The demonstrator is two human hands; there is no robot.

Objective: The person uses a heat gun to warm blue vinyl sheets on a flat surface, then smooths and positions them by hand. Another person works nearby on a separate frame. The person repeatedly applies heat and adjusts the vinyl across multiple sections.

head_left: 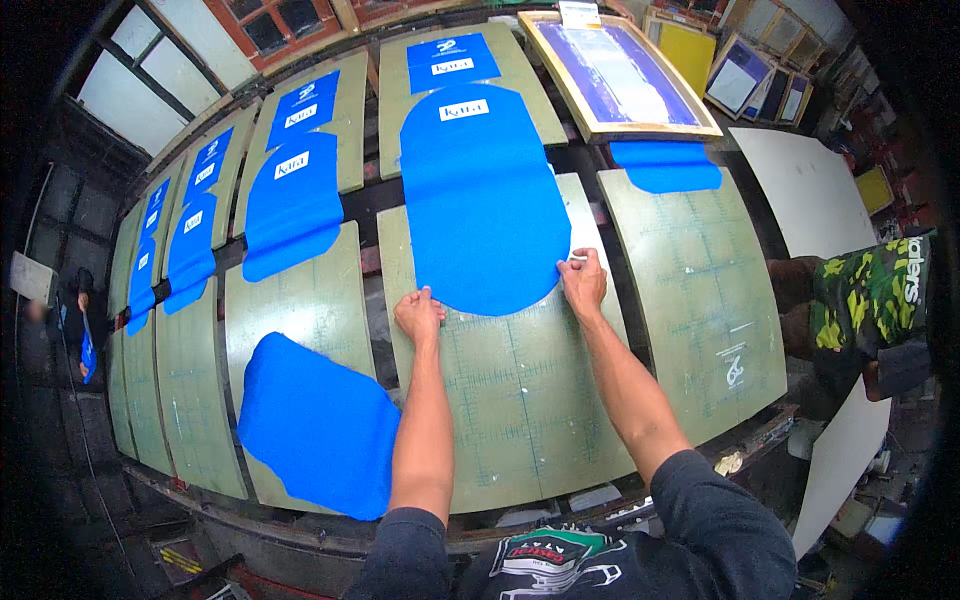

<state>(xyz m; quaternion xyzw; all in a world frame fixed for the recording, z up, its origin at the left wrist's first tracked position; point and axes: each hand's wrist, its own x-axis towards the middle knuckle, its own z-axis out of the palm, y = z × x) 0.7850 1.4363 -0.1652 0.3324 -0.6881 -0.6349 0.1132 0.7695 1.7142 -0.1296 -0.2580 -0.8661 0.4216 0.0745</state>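
Observation:
A long blue fabric panel (pixel 485 215) with a rounded near end and a white printed patch lies over a greenish board (pixel 500 420) in front of me. My left hand (pixel 420 315) pinches its near left edge. Across from it, my right hand (pixel 583 283) has its fingers closed on the near right edge. A loose blue fabric piece (pixel 320 425) rests left of my left forearm, partly on the neighbouring board.
More printed blue panels (pixel 295 200) lie on boards to the left. A wood-framed printing screen (pixel 620 80) sits at the far right over another blue piece (pixel 668 167). Someone in camouflage shorts (pixel 870 295) stands at the right; another person (pixel 85 320) is at the far left.

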